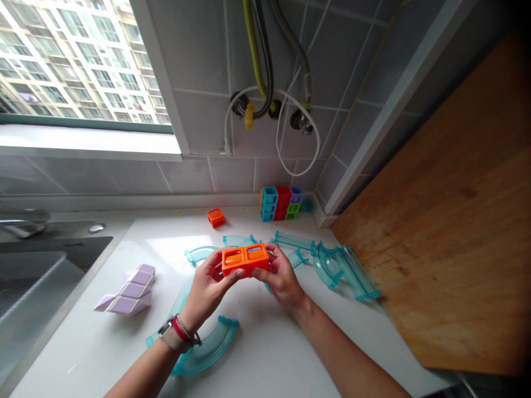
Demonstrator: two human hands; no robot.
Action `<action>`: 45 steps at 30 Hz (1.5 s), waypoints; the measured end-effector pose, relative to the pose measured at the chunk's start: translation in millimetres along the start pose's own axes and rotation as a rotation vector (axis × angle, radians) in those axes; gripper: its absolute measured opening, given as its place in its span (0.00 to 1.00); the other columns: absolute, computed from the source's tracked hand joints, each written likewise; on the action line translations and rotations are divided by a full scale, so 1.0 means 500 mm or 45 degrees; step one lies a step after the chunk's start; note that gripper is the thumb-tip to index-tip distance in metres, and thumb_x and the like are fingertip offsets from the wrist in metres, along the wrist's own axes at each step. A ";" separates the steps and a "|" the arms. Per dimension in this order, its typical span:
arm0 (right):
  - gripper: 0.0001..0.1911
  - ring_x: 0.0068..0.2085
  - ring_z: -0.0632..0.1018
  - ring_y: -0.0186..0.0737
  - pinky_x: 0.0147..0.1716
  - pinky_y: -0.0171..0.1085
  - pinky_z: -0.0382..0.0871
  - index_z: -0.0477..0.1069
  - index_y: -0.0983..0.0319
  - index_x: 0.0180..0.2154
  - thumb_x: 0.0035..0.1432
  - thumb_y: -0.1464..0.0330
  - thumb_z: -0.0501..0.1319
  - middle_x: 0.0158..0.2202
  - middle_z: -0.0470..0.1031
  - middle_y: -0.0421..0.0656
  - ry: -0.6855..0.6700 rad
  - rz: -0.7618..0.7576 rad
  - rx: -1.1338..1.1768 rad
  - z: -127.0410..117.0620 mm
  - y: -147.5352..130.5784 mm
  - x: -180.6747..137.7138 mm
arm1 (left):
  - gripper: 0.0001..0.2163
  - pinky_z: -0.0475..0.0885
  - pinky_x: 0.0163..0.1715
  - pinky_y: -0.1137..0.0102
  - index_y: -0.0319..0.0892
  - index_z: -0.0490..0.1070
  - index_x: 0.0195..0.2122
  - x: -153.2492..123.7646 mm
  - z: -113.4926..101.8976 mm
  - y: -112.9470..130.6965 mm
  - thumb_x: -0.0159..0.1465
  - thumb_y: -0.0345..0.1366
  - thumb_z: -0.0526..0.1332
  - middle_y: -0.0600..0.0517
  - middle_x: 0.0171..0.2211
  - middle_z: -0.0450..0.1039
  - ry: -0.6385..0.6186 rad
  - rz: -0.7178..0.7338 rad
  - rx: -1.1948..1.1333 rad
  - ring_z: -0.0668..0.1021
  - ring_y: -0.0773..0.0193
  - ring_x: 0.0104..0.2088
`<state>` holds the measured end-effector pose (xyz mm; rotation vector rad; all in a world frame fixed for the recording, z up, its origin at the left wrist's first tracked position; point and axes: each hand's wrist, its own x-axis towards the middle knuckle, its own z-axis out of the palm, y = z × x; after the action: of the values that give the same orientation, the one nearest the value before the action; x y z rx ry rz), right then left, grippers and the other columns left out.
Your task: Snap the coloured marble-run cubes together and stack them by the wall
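Observation:
Two hollow orange cube blocks [245, 258] sit side by side, touching, between my hands above the counter. My left hand [209, 284] grips the left cube, thumb on its near side. On the right cube, the fingers and thumb of my right hand [283, 276] are closed in the same way. Whether the cubes are locked together cannot be made out. Below and behind my hands lie clear teal track pieces, among them a curved piece [211, 351] by my left wrist. Another orange cube [215, 217] rests alone farther back.
A stack of coloured cubes [280, 203] stands against the back wall. Teal track pieces [359, 276] lie at right beside a wooden board [448, 232]. At left are a folded lilac object [130, 293] and a sink [97, 251]. Hoses [259, 55] and a white cable hang above.

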<state>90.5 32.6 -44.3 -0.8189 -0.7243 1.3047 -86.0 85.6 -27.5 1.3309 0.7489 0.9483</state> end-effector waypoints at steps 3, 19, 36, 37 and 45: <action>0.29 0.48 0.81 0.42 0.50 0.39 0.75 0.66 0.55 0.46 0.47 0.68 0.79 0.48 0.79 0.42 0.041 -0.129 -0.092 -0.002 0.000 0.003 | 0.23 0.84 0.39 0.59 0.42 0.69 0.56 0.006 -0.007 0.006 0.67 0.52 0.66 0.40 0.53 0.77 -0.110 -0.260 -0.245 0.84 0.49 0.46; 0.26 0.42 0.82 0.40 0.44 0.37 0.76 0.65 0.56 0.48 0.52 0.64 0.76 0.43 0.82 0.42 0.107 -0.119 -0.188 0.001 0.007 -0.002 | 0.23 0.82 0.50 0.55 0.41 0.76 0.52 0.000 0.004 0.018 0.58 0.41 0.76 0.42 0.51 0.81 0.070 -0.106 -0.019 0.83 0.45 0.51; 0.32 0.46 0.80 0.45 0.48 0.40 0.76 0.73 0.54 0.53 0.47 0.63 0.80 0.48 0.78 0.44 -0.017 -0.327 -0.573 -0.005 0.003 -0.014 | 0.20 0.83 0.41 0.63 0.43 0.69 0.53 -0.001 0.007 0.025 0.64 0.40 0.72 0.44 0.51 0.78 -0.115 -0.424 -0.444 0.84 0.54 0.45; 0.32 0.47 0.80 0.47 0.48 0.41 0.76 0.74 0.54 0.53 0.46 0.62 0.80 0.48 0.78 0.44 -0.011 -0.363 -0.620 -0.005 0.002 -0.015 | 0.19 0.83 0.41 0.64 0.43 0.69 0.52 -0.002 0.007 0.025 0.64 0.39 0.72 0.44 0.51 0.78 -0.148 -0.471 -0.492 0.84 0.55 0.45; 0.28 0.50 0.80 0.51 0.53 0.46 0.73 0.76 0.52 0.50 0.47 0.60 0.80 0.49 0.80 0.45 -0.049 -0.446 -0.726 0.014 -0.026 -0.036 | 0.23 0.82 0.37 0.67 0.44 0.68 0.53 -0.007 0.006 0.023 0.60 0.34 0.75 0.44 0.49 0.77 -0.258 -0.504 -0.729 0.83 0.61 0.39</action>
<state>89.1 14.8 -29.4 -1.0602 -1.2402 0.8030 -86.6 81.0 -16.0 0.7251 0.5037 0.6290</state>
